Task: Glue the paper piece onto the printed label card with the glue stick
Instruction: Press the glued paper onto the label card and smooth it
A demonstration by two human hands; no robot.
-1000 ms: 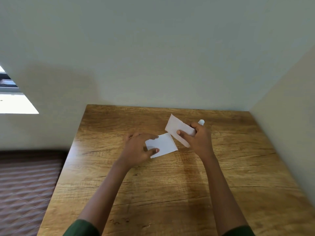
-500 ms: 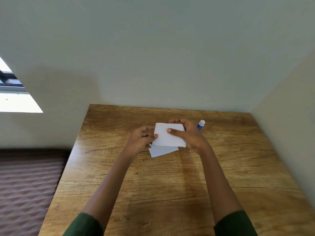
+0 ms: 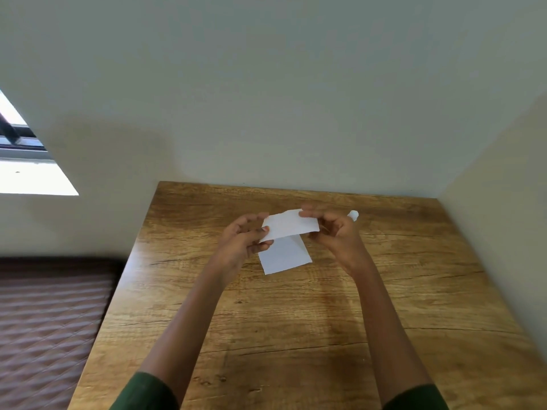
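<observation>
A white paper piece [image 3: 291, 224] is held in the air above the wooden table [image 3: 296, 321], tilted. My left hand [image 3: 244, 241] pinches its left end and my right hand [image 3: 334, 232] pinches its right end. Under it, flat on the table, lies a white card [image 3: 285, 257] showing a blank face; no print is visible from here. The white cap of the glue stick [image 3: 353, 215] pokes out behind my right hand; its body is hidden.
Pale walls close the table's far edge and right side. To the left, past the table's edge, lies a brown quilted surface [image 3: 50, 329]. A bright window [image 3: 26, 170] sits at the far left.
My right hand lifted the paper piece off the table. My left hand left the card and took the paper's left end. The paper now hangs higher, uncovering more of the card.
</observation>
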